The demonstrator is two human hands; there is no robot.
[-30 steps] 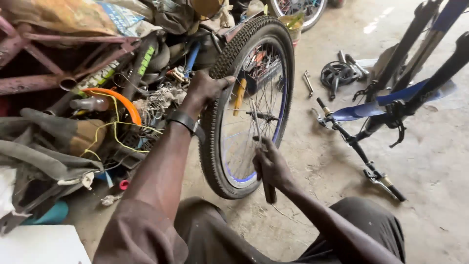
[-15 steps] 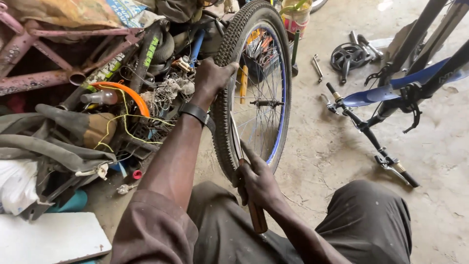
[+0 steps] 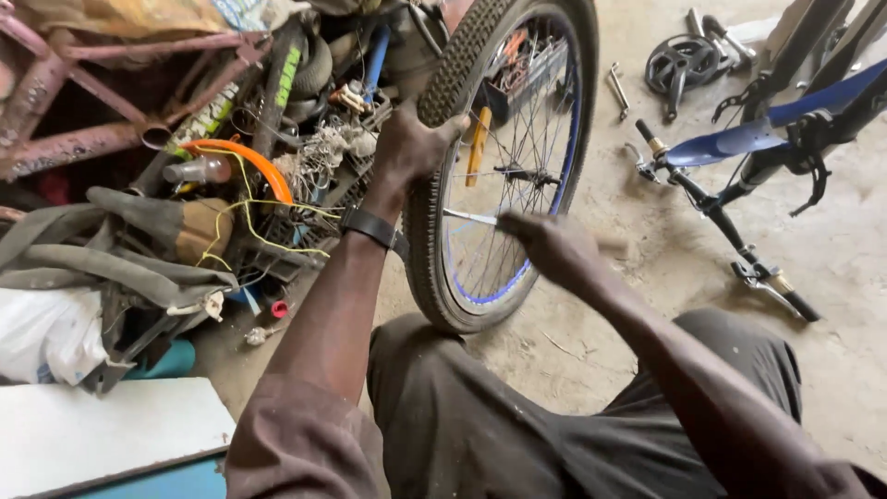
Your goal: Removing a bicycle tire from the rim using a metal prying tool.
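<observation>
Tyre point(image 3: 434, 185) sits on the upright wheel point(image 3: 504, 162), left hand point(image 3: 407, 148) fingers clamping it, right hand point(image 3: 554, 245) blurred, fingers gripping a thin tool; seating appears unfinished.

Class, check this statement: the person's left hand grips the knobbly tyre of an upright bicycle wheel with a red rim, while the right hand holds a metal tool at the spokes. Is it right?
Not quite. The head view shows the wheel has a blue rim, not a red one. The rest stands: the left hand grips the knobbly tyre of the upright wheel, and the right hand holds a metal tool at the spokes.

Bicycle wheel point(image 3: 504, 157) top cut off; right hand point(image 3: 554, 245) blurred.
</observation>
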